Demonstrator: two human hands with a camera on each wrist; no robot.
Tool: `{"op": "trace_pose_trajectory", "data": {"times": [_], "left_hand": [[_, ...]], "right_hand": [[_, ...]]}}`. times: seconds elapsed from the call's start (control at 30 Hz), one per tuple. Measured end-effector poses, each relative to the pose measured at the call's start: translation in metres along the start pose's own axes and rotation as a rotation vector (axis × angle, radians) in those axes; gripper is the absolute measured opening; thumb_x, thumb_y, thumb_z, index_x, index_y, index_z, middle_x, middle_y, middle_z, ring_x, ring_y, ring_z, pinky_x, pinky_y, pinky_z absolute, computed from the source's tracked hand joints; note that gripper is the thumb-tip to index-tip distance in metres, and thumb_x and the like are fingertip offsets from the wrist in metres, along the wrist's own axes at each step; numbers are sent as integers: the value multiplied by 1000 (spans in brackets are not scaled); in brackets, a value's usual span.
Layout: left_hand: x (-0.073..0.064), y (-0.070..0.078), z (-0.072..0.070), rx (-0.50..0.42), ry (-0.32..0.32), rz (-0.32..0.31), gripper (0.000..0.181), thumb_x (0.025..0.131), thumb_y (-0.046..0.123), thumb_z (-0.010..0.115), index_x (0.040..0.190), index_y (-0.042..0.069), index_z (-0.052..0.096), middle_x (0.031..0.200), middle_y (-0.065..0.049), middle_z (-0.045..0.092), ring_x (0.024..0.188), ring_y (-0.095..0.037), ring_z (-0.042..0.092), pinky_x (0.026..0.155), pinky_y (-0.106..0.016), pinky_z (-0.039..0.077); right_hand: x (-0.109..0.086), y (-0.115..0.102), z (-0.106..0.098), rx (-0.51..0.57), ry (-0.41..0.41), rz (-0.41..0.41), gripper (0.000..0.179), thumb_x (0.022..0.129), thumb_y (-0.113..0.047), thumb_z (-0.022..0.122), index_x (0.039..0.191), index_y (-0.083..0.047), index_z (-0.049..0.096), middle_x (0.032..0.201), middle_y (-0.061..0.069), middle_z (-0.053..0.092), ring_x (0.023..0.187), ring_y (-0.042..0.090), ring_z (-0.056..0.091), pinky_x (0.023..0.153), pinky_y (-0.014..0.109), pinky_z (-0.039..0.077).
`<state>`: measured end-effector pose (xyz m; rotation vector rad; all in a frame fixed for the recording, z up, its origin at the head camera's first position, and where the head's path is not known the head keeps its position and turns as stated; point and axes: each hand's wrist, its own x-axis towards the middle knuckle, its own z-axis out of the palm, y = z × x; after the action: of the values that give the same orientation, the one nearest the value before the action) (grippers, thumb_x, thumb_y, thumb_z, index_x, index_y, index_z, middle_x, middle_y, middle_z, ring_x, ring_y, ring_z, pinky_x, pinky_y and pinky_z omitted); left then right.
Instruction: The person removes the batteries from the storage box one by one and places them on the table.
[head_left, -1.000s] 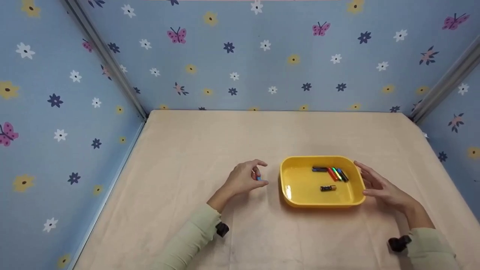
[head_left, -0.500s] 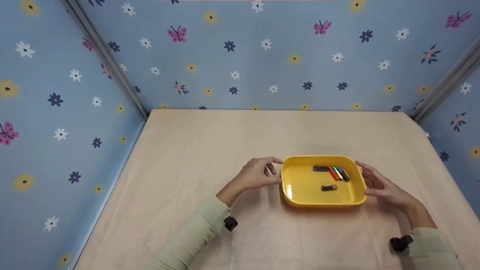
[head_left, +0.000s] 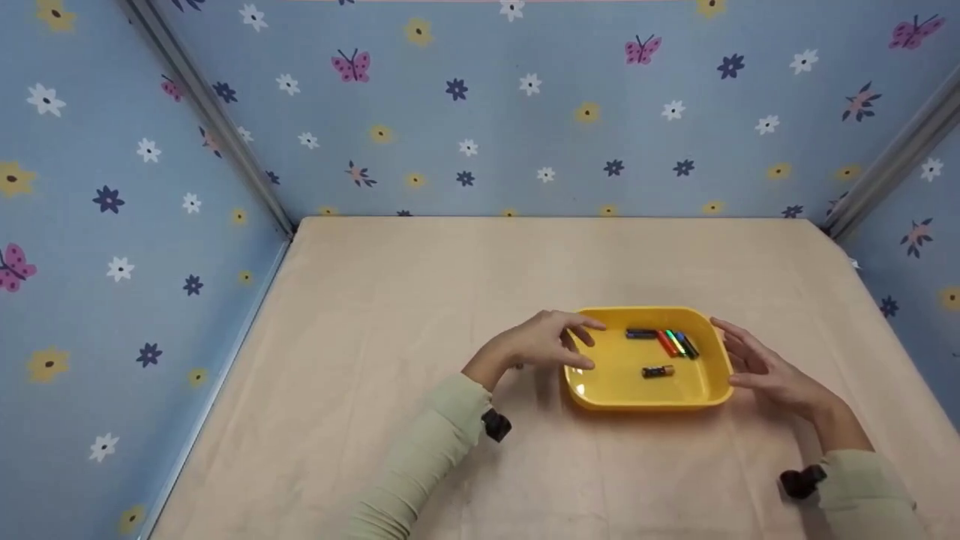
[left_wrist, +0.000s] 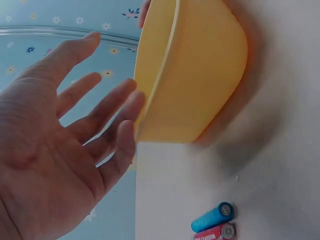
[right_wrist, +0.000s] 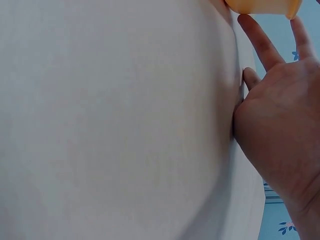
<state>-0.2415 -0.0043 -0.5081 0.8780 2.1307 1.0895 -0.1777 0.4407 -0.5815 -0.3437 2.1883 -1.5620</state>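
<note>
A yellow tray (head_left: 631, 397) sits right of the table's middle. My left hand (head_left: 544, 341) reaches over its left rim, fingers spread and holding nothing. The left wrist view shows a blue battery (left_wrist: 212, 217) and a red battery (left_wrist: 215, 233) side by side on the table; in the head view my left wrist mostly hides them. At the tray's right end, my right hand (head_left: 772, 379) touches the side with thumb and fingers spread. Inside the tray lie a black battery with a copper end (head_left: 658, 371), dark batteries (head_left: 641, 334), a red battery (head_left: 667, 343) and a green battery (head_left: 676, 343).
A pale cloth covers the table (head_left: 420, 277). Blue flowered panels (head_left: 495, 120) stand at the back and both sides, with grey metal posts (head_left: 217, 127) at the corners. A black wrist camera (head_left: 496, 425) sits at the left sleeve, and another (head_left: 801, 481) at the right.
My left hand has moved right, from beside the blue and red batteries to over the tray's left rim, its fingers opening out. The right hand stays at the tray's right end.
</note>
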Motion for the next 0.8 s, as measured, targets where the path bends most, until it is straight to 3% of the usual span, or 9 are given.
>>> {"op": "trace_pose_trajectory", "data": {"times": [0.27, 0.47, 0.67, 0.8], "left_hand": [[21, 11, 1, 25, -123, -11, 63, 105, 22, 82, 164, 18, 60, 160, -18, 67, 147, -36, 67, 117, -43, 59], [36, 17, 4, 33, -189, -31, 61, 105, 20, 82, 162, 13, 61, 159, -16, 69, 151, -31, 66, 116, -31, 58], [51, 22, 13, 36, -222, -4, 60, 107, 19, 80, 163, 10, 60, 158, -18, 70, 148, -28, 68, 112, -26, 59], [61, 21, 20, 11, -225, -26, 60, 107, 18, 79, 164, 11, 59, 155, -19, 72, 147, -30, 68, 110, -24, 58]], "right_hand": [[1, -2, 0, -13, 14, 20, 97, 108, -11, 70, 183, -30, 12, 193, 13, 4, 142, -33, 34, 112, 3, 35], [2, -1, 1, -32, 13, 38, 97, 108, -14, 71, 183, -31, 12, 193, 13, 5, 140, -35, 33, 112, 5, 36], [1, 0, 0, -28, 5, 28, 96, 108, -12, 69, 183, -29, 12, 193, 11, 4, 140, -35, 32, 111, 3, 35], [0, 2, 0, -4, -7, -11, 94, 109, -8, 66, 183, -25, 11, 193, 12, 4, 144, -32, 34, 113, 3, 36]]}}
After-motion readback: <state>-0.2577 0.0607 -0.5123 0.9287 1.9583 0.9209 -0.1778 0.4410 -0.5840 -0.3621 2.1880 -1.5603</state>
